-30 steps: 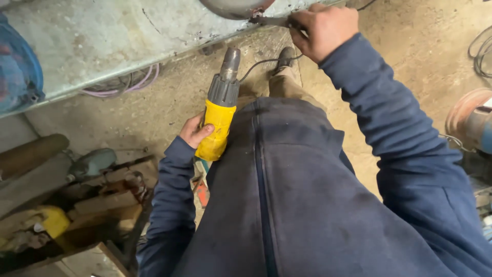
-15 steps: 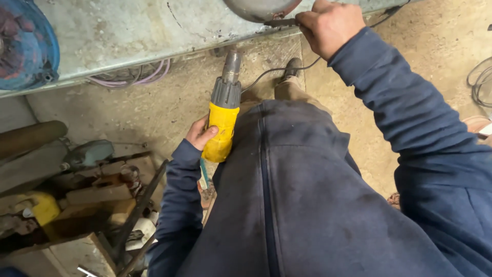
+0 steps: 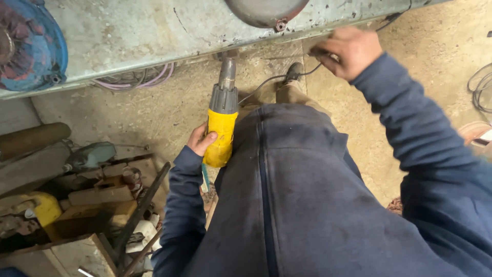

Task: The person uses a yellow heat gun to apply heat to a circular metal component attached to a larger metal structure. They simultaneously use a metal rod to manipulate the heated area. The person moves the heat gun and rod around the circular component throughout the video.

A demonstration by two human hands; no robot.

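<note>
My left hand [image 3: 201, 141] grips the yellow body of a power drill [image 3: 221, 128] held low beside my dark blue jacket, its grey nose pointing up at the edge of a grey metal bench [image 3: 154, 36]. A black cord [image 3: 266, 82] runs from the drill past my shoe [image 3: 293, 72]. My right hand [image 3: 351, 50] is blurred just below the bench edge. Its fingers are closed on a small dark tool [image 3: 320, 51] that I cannot make out. Above it, a round rusty metal part [image 3: 266, 10] sits on the bench.
A blue motor housing [image 3: 28, 43] sits at the top left and purple cables [image 3: 138, 78] hang under the bench. Scrap wood, metal bars and a yellow container [image 3: 43, 208] are piled at the lower left. Coiled cable [image 3: 479, 90] lies on the concrete floor at the right.
My right hand has come down and away from the round metal part at the bench edge. The drill stays in my left hand, and the view has shifted slightly.
</note>
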